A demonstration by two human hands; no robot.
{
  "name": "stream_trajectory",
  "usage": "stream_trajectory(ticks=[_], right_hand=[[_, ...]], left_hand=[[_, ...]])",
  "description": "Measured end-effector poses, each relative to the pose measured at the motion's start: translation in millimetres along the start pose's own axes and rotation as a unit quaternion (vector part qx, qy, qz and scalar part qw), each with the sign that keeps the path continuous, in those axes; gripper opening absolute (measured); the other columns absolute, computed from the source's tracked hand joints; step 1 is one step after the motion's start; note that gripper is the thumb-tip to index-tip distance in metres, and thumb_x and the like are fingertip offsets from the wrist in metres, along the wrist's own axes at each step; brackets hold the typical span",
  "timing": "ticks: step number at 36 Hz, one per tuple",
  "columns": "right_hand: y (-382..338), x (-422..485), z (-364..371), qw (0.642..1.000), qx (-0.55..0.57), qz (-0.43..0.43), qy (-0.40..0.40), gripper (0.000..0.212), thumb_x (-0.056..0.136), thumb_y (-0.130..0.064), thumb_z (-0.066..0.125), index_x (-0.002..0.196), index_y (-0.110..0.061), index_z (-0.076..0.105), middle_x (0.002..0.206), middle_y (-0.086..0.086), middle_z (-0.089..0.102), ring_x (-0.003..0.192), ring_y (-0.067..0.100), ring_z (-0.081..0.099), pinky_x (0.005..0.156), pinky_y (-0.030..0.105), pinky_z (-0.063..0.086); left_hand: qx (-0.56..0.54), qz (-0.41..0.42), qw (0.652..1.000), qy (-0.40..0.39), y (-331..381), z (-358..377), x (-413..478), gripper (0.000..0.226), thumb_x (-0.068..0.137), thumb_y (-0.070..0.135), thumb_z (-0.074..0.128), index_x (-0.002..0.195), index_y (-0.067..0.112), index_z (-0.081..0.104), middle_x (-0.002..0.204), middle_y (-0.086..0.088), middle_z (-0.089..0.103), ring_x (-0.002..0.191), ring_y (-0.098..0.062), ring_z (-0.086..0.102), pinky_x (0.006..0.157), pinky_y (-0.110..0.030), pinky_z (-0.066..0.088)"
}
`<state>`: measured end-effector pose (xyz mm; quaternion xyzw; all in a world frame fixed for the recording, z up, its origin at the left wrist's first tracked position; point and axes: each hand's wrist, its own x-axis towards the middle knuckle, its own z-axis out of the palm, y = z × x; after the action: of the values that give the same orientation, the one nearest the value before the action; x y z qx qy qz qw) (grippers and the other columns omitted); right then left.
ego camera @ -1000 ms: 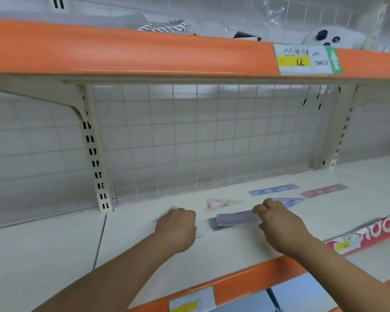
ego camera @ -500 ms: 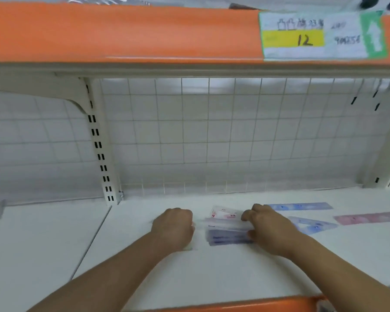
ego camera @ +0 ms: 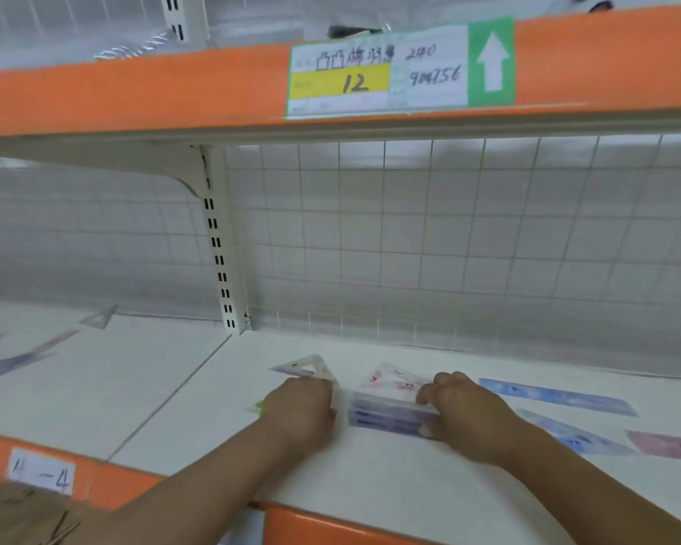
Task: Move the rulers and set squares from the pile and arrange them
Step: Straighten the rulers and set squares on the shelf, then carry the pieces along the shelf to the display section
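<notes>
1. We take the pile (ego camera: pixel 390 413) of rulers and set squares as our landmark; it lies on the white shelf (ego camera: pixel 370 477), in front of the wire grid back panel (ego camera: pixel 449 238).
2. Our right hand (ego camera: pixel 464 415) is curled over the pile's right end, fingers on top and thumb at its near edge, gripping the stacked purple rulers; a pink-printed set square (ego camera: pixel 394 377) sticks out behind the hand.
3. Our left hand (ego camera: pixel 299 415) rests just left of the pile, knuckles up, fingers curled on the near corner of a clear set square (ego camera: pixel 307 367) that lies flat on the shelf; we cannot tell whether it pinches that square or only presses it.
4. Right of the pile, apart from it, lie a blue ruler (ego camera: pixel 559 397), a pale blue set square (ego camera: pixel 574 434) and a pink ruler (ego camera: pixel 669 444).
5. Far left of the pile, on the neighbouring shelf board, more pieces lie blurred, one a clear triangle (ego camera: pixel 99 317).
6. Above the pile, the orange shelf edge carries a price label (ego camera: pixel 378 72) marked 12.
</notes>
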<state>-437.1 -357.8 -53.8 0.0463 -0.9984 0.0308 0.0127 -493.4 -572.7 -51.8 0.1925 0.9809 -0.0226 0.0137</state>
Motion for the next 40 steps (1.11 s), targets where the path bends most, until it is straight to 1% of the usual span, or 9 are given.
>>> stream_trajectory(ticks=[7,13,17,19,23,26,32,37,40], right_hand=[[7.0,-1.7,0.4,1.0,0.013,-0.012,-0.002,0.035,0.092,-0.038,0.053,0.124,-0.022,0.056,0.119,0.001,0.051,0.113,0.017,0.043,0.087,0.032,0.043],[9.0,0.7,5.1,1.0,0.009,-0.021,-0.004,0.032,0.091,-0.04,0.052,0.117,-0.022,0.058,0.116,0.001,0.051,0.109,0.016,0.044,0.083,0.031,0.043],[9.1,2.6,7.4,0.999,0.007,-0.03,-0.012,0.035,0.09,-0.043,0.054,0.118,-0.023,0.057,0.115,-0.001,0.05,0.11,0.016,0.044,0.076,0.027,0.038],[9.1,2.6,7.4,0.999,0.004,-0.033,-0.013,0.033,0.09,-0.043,0.053,0.117,-0.022,0.057,0.113,-0.001,0.051,0.109,0.016,0.045,0.077,0.028,0.039],[9.1,1.5,7.2,0.999,0.011,-0.042,-0.013,0.018,0.09,-0.037,0.049,0.096,-0.021,0.055,0.097,-0.003,0.046,0.095,0.015,0.047,0.08,0.029,0.043],[7.8,2.5,5.3,0.999,0.012,-0.038,-0.033,0.01,0.087,-0.031,0.05,0.086,-0.021,0.048,0.094,-0.003,0.045,0.087,0.015,0.048,0.076,0.029,0.043],[4.7,2.7,-0.7,0.997,-0.007,-0.04,-0.061,0.008,0.087,-0.028,0.049,0.086,-0.02,0.047,0.094,-0.001,0.043,0.083,0.016,0.046,0.07,0.028,0.037],[3.6,1.0,-1.8,0.997,0.009,-0.04,-0.062,0.005,0.087,-0.026,0.049,0.085,-0.022,0.048,0.095,0.002,0.044,0.084,0.019,0.048,0.068,0.029,0.037],[5.3,0.5,-1.2,0.997,0.019,-0.029,-0.064,0.008,0.088,-0.03,0.049,0.086,-0.022,0.047,0.097,0.001,0.044,0.086,0.017,0.048,0.071,0.029,0.041]], left_hand=[[-0.01,-0.02,0.999,0.023,9.3,-2.3,0.5,0.036,0.096,0.027,0.044,0.123,0.005,0.053,0.113,-0.008,0.064,0.105,-0.025,0.06,0.082,-0.032,0.049],[-0.02,-0.018,0.999,0.023,7.0,-5.4,-2.7,0.026,0.096,0.026,0.044,0.111,0.011,0.059,0.118,-0.007,0.061,0.111,-0.024,0.057,0.085,-0.031,0.047],[-0.025,-0.024,0.999,0.021,4.0,-5.8,-4.4,0.026,0.097,0.026,0.044,0.112,0.011,0.058,0.119,-0.007,0.061,0.111,-0.024,0.057,0.086,-0.031,0.047],[-0.026,-0.024,0.999,0.021,3.1,-5.4,-5.8,0.027,0.097,0.027,0.044,0.115,0.012,0.057,0.121,-0.006,0.06,0.113,-0.024,0.056,0.087,-0.03,0.046],[-0.027,-0.024,0.999,0.024,2.0,-5.4,-7.3,0.028,0.097,0.026,0.043,0.118,0.012,0.056,0.123,-0.005,0.06,0.114,-0.023,0.055,0.088,-0.03,0.046],[-0.029,-0.024,0.999,0.025,2.2,-6.7,-7.4,0.028,0.096,0.026,0.044,0.118,0.012,0.057,0.123,-0.005,0.06,0.114,-0.024,0.056,0.088,-0.031,0.047],[-0.03,-0.022,0.999,0.023,3.8,-7.3,-6.5,0.027,0.096,0.026,0.044,0.116,0.013,0.057,0.123,-0.006,0.06,0.113,-0.024,0.056,0.087,-0.031,0.046],[-0.022,-0.019,0.999,0.025,4.0,-7.0,-5.5,0.029,0.096,0.026,0.044,0.116,0.011,0.058,0.121,-0.007,0.061,0.112,-0.025,0.057,0.087,-0.032,0.048],[-0.024,-0.02,0.999,0.028,4.9,-7.1,-4.9,0.03,0.095,0.026,0.045,0.118,0.011,0.057,0.121,-0.007,0.061,0.113,-0.025,0.057,0.087,-0.032,0.049]])
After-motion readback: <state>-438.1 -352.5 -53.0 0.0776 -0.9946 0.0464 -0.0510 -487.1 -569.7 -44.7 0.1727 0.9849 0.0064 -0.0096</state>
